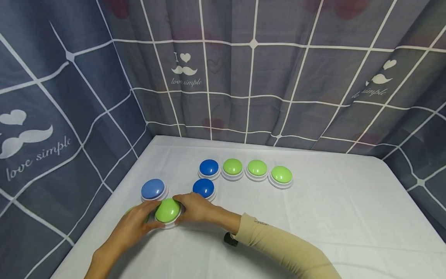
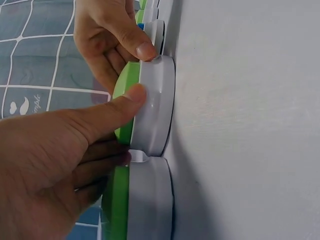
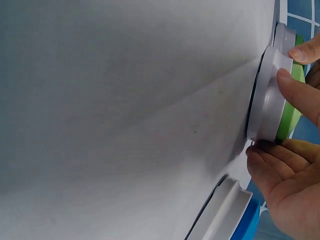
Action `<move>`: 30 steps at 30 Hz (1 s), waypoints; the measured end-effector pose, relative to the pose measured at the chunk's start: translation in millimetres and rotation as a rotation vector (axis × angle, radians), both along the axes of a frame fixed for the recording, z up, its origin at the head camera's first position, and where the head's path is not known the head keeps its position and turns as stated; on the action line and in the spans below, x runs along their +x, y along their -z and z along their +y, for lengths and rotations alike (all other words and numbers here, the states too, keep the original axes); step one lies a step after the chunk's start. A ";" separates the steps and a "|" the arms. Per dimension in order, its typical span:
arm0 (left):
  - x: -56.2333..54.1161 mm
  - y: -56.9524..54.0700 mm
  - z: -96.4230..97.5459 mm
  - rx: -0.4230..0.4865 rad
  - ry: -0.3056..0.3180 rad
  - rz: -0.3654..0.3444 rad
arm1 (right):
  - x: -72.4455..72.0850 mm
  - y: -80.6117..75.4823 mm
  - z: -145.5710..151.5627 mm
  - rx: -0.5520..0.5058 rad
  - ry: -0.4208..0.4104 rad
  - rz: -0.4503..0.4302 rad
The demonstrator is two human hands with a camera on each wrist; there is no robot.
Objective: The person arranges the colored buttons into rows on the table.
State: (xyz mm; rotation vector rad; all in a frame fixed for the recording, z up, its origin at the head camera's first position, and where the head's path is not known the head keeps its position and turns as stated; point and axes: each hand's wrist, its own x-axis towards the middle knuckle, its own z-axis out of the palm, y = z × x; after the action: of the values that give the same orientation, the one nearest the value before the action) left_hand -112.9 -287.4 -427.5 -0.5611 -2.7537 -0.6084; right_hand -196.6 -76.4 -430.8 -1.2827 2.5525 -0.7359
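Observation:
Both hands hold one round green push button (image 1: 168,210) with a white base, close over the white table. My left hand (image 1: 129,228) grips it from the left, its thumb on the base's near side. From the right, my right hand (image 1: 198,207) grips the same button, thumb also on the rim. A second green push button (image 2: 150,205) stands beside it, mostly hidden behind the left hand in the head view. Just beyond is a light blue push button (image 1: 153,189), and a darker blue push button (image 1: 203,187) sits past the right hand's fingers.
Farther back on the table (image 1: 341,201), another blue push button (image 1: 209,167) and three green push buttons, the rightmost (image 1: 281,174) a little nearer, form a row. A grey checked curtain (image 1: 230,77) hangs behind and along both sides. Something small and black (image 1: 230,239) shows under the right sleeve.

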 end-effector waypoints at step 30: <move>-36.9 -23.9 78.2 0.197 0.152 -0.072 | 3.8 -7.9 109.1 -0.349 0.186 -0.048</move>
State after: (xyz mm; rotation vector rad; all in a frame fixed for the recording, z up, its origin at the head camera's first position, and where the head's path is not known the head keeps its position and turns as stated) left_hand -149.8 -209.2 -403.6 -0.7182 -2.6915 -0.9395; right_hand -192.8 32.7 -422.8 -1.1051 2.6087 -1.2798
